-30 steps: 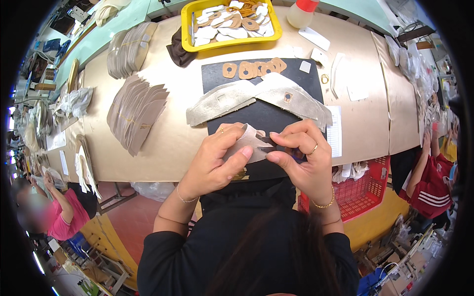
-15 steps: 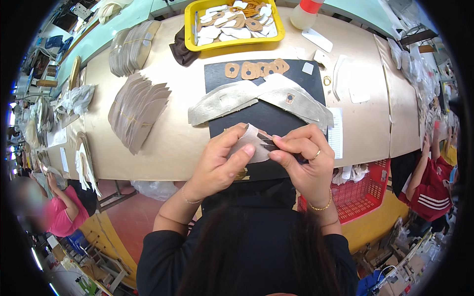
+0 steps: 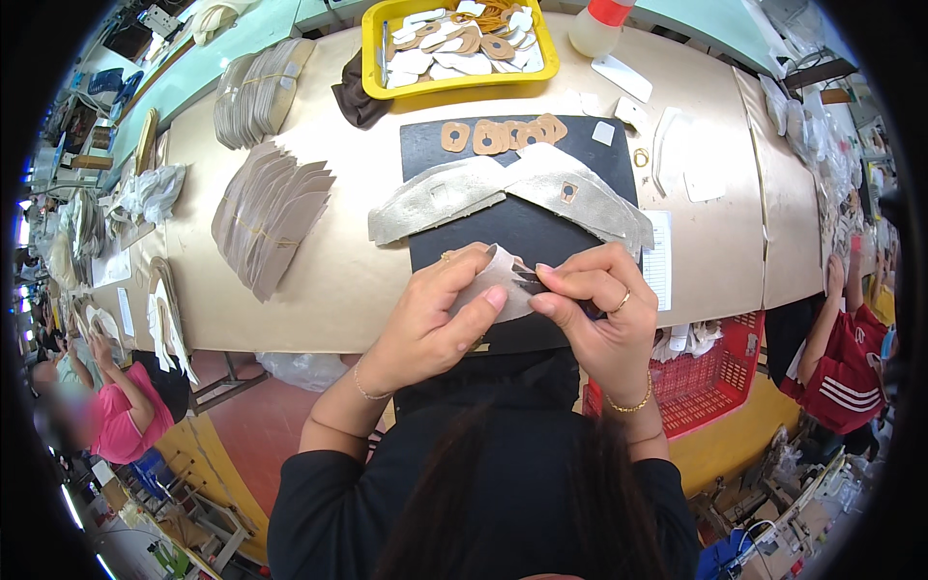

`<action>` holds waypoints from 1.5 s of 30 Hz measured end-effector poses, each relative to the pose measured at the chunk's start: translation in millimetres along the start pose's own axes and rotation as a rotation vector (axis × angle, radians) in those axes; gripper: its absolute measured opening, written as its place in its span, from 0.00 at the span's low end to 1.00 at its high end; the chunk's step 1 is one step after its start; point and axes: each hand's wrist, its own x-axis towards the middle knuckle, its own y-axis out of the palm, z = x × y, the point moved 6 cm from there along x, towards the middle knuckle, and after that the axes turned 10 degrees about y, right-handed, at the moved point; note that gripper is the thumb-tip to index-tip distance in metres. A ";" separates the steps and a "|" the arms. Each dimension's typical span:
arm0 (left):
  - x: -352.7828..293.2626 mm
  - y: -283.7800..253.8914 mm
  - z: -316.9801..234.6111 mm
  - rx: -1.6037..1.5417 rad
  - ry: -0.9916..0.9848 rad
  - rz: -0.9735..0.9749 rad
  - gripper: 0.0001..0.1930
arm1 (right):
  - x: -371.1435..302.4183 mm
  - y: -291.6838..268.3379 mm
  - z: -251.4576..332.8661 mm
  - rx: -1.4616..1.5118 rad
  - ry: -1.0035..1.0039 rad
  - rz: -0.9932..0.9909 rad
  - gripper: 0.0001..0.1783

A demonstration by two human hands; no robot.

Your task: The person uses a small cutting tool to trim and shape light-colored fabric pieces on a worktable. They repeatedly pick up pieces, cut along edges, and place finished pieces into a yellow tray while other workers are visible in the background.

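Note:
Close to the table's front edge, my left hand pinches a curved, pale grey leather-like piece between thumb and fingers, its upper edge bent up. From the other side, my right hand grips a small dark two-pronged tool, whose prongs meet the piece; most of its handle is hidden in the fingers. Beyond my hands, two stacks of similar grey pieces lie on a black mat: a left stack and a right stack with a small tan-edged opening. Tan patches with holes line the mat's far side.
A yellow tray of white and tan patches stands at the back. Banded bundles of grey pieces lie to the left. A bottle with a red band is back right; a red basket sits below the table. People work at both sides.
The grey piece and my left fingertips have shifted slightly to the right, and the piece's bent edge looks turned a little. My right hand stays nearly in place, still gripping the tool.

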 end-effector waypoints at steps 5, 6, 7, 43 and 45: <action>1.3 0.9 0.5 0.002 -0.025 0.023 0.16 | -0.5 -0.7 -1.1 -0.016 -0.011 -0.020 0.12; 2.0 0.7 -1.6 0.024 0.004 0.027 0.16 | -0.4 -0.7 -1.4 -0.019 -0.007 -0.020 0.12; 1.7 1.4 -0.4 0.015 -0.024 0.032 0.16 | -0.7 -1.0 -0.7 -0.021 -0.017 -0.025 0.12; 5.4 -5.3 17.2 -0.001 -0.304 0.142 0.21 | -13.6 -0.4 -98.1 0.520 0.632 0.435 0.28; 6.7 -7.4 17.1 -0.057 -0.264 0.146 0.22 | -12.6 -7.0 -101.6 0.419 0.645 0.358 0.20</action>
